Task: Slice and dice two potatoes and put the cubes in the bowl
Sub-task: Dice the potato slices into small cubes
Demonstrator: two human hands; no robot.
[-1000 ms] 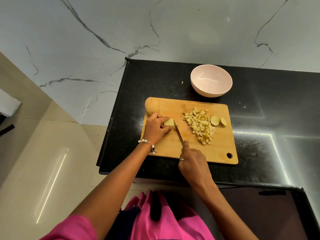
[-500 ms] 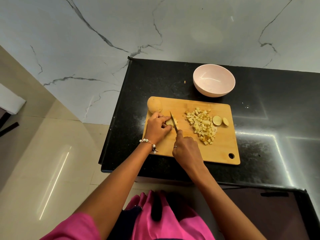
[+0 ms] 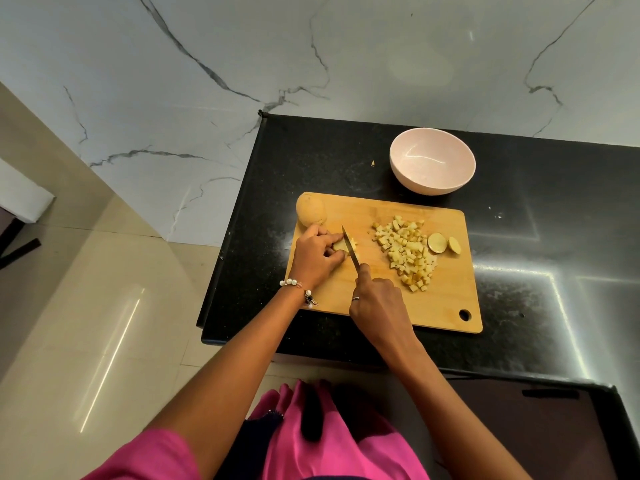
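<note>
On the rectangular wooden cutting board [image 3: 384, 296], which lies on a black speckled stone counter [image 3: 540, 258], the left hand [image 3: 317, 258] curls its fingers over a small pale piece of potato [image 3: 341, 244] and pins it down near the board's left side. The right hand [image 3: 377, 306] is closed around the handle of a slim steel knife [image 3: 349, 249], forefinger stretched along the spine, the blade standing against the right face of the held piece. A second ago the blade lay lower on the board, clear of the piece and pointing up from nearer the front edge; half a second ago it had come up to the piece, and now it sits at the piece with the right hand drawn in closer to the left. A few small cut bits [image 3: 353, 242] show just right of the blade.

To the right, well apart from the hands, a loose heap of pale potato cubes [image 3: 405, 251] rests mid-board, unchanged in place, with two round end slices [image 3: 437, 242] just beside it. A whole brown-skinned potato [image 3: 311, 211] sits at the board's far left corner, just beyond the left hand. Behind the board stands a round pale pink bowl [image 3: 432, 174], holding no cubes. A beaded bracelet [image 3: 298, 287] circles the left wrist.
</note>
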